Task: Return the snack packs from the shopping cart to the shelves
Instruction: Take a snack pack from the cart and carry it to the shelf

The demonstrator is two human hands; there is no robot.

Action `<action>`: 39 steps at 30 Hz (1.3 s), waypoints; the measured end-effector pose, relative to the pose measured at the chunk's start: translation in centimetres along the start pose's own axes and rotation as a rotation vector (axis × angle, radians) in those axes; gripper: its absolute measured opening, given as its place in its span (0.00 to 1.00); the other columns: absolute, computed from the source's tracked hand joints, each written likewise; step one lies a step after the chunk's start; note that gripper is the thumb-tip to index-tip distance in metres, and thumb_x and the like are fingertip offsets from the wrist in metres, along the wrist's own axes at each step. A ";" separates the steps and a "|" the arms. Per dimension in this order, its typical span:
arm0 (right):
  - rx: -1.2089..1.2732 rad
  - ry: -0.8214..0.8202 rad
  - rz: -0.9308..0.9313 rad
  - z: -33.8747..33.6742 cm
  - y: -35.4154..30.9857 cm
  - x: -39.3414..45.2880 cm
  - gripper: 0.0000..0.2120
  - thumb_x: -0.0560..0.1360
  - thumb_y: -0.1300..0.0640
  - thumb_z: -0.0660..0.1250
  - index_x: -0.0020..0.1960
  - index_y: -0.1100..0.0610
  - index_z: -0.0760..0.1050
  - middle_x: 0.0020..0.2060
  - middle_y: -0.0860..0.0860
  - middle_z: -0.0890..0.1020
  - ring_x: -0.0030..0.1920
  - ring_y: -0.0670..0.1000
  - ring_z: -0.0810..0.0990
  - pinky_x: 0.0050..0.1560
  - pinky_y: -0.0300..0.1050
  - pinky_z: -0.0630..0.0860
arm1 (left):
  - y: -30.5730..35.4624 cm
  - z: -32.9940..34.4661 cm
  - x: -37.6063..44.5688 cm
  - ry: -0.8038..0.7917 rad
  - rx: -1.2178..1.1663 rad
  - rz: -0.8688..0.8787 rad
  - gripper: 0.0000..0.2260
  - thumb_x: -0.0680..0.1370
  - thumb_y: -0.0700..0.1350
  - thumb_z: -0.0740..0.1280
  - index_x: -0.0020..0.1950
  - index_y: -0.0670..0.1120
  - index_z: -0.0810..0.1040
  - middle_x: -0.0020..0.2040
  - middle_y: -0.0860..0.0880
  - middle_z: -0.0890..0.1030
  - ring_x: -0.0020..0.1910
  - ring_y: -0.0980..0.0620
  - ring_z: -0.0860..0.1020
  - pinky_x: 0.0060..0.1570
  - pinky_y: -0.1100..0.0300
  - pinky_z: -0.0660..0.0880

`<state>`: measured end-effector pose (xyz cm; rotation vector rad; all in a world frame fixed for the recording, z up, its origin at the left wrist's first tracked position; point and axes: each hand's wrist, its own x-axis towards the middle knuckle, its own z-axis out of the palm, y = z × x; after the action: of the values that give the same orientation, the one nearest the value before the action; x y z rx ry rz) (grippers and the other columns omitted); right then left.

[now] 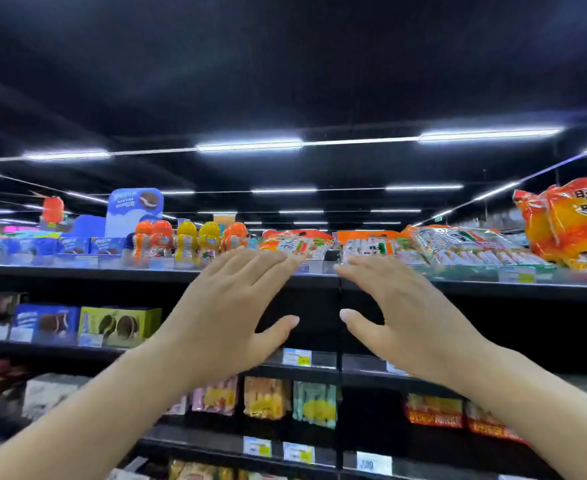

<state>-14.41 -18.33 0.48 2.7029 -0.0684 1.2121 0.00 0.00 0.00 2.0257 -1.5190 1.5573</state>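
Both my hands reach up toward the top shelf (458,287). My left hand (231,306) has straight spread fingers, and its fingertips touch an orange and white snack pack (290,244) lying on that shelf. My right hand (401,313) is spread the same way, its fingertips at the front edge of a second snack pack (366,249) beside the first. Neither hand holds anything. The shopping cart is out of view.
More flat snack packs (465,247) and a big orange bag (576,223) lie to the right on the top shelf. Orange and yellow bottles (188,239) and blue boxes (73,245) stand to the left. Lower shelves hold boxed cakes (119,323) and small packs (268,398).
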 end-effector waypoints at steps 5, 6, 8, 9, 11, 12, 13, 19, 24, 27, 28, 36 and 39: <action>-0.013 -0.031 -0.096 5.7 -2.9 0.0 0.26 0.72 0.43 0.62 0.67 0.51 0.73 0.63 0.49 0.78 0.64 0.50 0.76 0.63 0.39 0.61 | -1.0 0.4 -5.8 -0.111 0.014 -0.078 0.28 0.75 0.60 0.61 0.71 0.47 0.71 0.66 0.51 0.77 0.64 0.52 0.74 0.69 0.53 0.66; 0.001 -0.015 -0.118 7.0 -3.6 0.1 0.26 0.71 0.43 0.61 0.66 0.52 0.75 0.61 0.49 0.79 0.62 0.51 0.77 0.61 0.41 0.65 | -1.4 0.2 -7.1 -0.132 0.030 -0.094 0.27 0.75 0.59 0.61 0.71 0.47 0.71 0.66 0.50 0.77 0.65 0.52 0.74 0.69 0.53 0.66; 0.030 -0.009 -0.163 9.4 -5.3 0.6 0.26 0.71 0.43 0.58 0.66 0.52 0.75 0.61 0.50 0.79 0.63 0.51 0.77 0.62 0.43 0.66 | -2.4 -0.3 -9.5 -0.163 0.072 -0.119 0.27 0.75 0.58 0.61 0.71 0.47 0.72 0.66 0.50 0.77 0.65 0.51 0.74 0.69 0.53 0.66; 0.048 0.004 -0.192 10.4 -6.4 0.8 0.26 0.71 0.43 0.58 0.65 0.53 0.75 0.61 0.50 0.79 0.63 0.51 0.77 0.63 0.44 0.65 | -2.9 -0.6 -10.8 -0.189 0.087 -0.134 0.27 0.75 0.58 0.61 0.71 0.46 0.72 0.66 0.50 0.77 0.64 0.51 0.74 0.69 0.55 0.66; 0.095 0.053 -0.257 12.8 -8.9 1.3 0.25 0.72 0.44 0.58 0.64 0.54 0.76 0.61 0.51 0.79 0.62 0.52 0.77 0.63 0.47 0.66 | -4.1 -1.1 -13.5 -0.240 0.109 -0.179 0.26 0.75 0.58 0.61 0.70 0.46 0.72 0.66 0.50 0.77 0.65 0.52 0.73 0.70 0.57 0.63; 0.130 0.051 -0.279 13.8 -10.2 1.5 0.25 0.72 0.44 0.57 0.64 0.54 0.77 0.61 0.52 0.80 0.62 0.53 0.78 0.63 0.48 0.67 | -4.8 -1.3 -14.9 -0.259 0.123 -0.197 0.26 0.76 0.57 0.61 0.70 0.46 0.72 0.66 0.50 0.76 0.65 0.52 0.72 0.70 0.57 0.62; 0.162 0.060 -0.304 14.9 -11.6 1.8 0.25 0.73 0.44 0.57 0.64 0.55 0.77 0.60 0.52 0.80 0.62 0.54 0.78 0.63 0.50 0.68 | -5.6 -1.6 -16.3 -0.278 0.145 -0.215 0.26 0.76 0.57 0.61 0.70 0.46 0.73 0.66 0.50 0.76 0.64 0.51 0.73 0.70 0.56 0.61; 0.313 0.075 -0.445 20.8 -20.1 4.1 0.25 0.69 0.48 0.66 0.63 0.55 0.77 0.60 0.53 0.80 0.61 0.55 0.78 0.63 0.49 0.69 | -10.3 -3.9 -24.6 -0.375 0.239 -0.342 0.25 0.75 0.57 0.61 0.68 0.46 0.73 0.64 0.49 0.77 0.63 0.50 0.72 0.68 0.55 0.63; 0.449 0.062 -0.524 25.8 -28.0 5.1 0.23 0.72 0.48 0.59 0.62 0.56 0.77 0.58 0.53 0.80 0.59 0.55 0.78 0.61 0.46 0.72 | -13.8 -5.7 -32.3 -0.429 0.289 -0.460 0.25 0.76 0.57 0.61 0.68 0.45 0.75 0.64 0.48 0.77 0.63 0.49 0.73 0.68 0.52 0.67; 0.537 0.053 -0.571 29.5 -32.4 4.7 0.22 0.69 0.50 0.66 0.61 0.57 0.78 0.58 0.53 0.80 0.60 0.54 0.77 0.64 0.44 0.69 | -15.1 -6.4 -37.1 -0.479 0.294 -0.532 0.24 0.76 0.57 0.62 0.68 0.45 0.75 0.64 0.48 0.77 0.62 0.48 0.74 0.65 0.48 0.70; 0.561 0.039 -0.587 30.8 -33.7 4.5 0.23 0.68 0.50 0.67 0.61 0.57 0.78 0.58 0.53 0.80 0.60 0.55 0.78 0.64 0.44 0.69 | -15.4 -6.7 -38.5 -0.504 0.301 -0.560 0.24 0.76 0.57 0.62 0.68 0.45 0.75 0.63 0.47 0.77 0.62 0.47 0.75 0.64 0.48 0.71; 0.774 -0.057 -0.775 39.9 -43.2 2.9 0.22 0.69 0.49 0.66 0.62 0.56 0.78 0.58 0.52 0.80 0.59 0.55 0.79 0.59 0.54 0.76 | -16.6 -6.9 -47.8 -0.658 0.381 -0.810 0.23 0.76 0.57 0.63 0.67 0.45 0.75 0.62 0.48 0.78 0.61 0.47 0.74 0.65 0.51 0.69; 0.837 -0.083 -0.860 43.1 -45.9 2.9 0.21 0.72 0.47 0.62 0.61 0.54 0.77 0.57 0.51 0.80 0.59 0.54 0.78 0.59 0.49 0.74 | -16.6 -6.7 -50.1 -0.696 0.435 -0.917 0.23 0.75 0.57 0.63 0.66 0.45 0.76 0.62 0.47 0.78 0.60 0.46 0.75 0.64 0.53 0.67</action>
<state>24.47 19.06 -32.00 2.7580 1.7227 0.9313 11.92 42.32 -29.95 3.0410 -0.1412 0.8612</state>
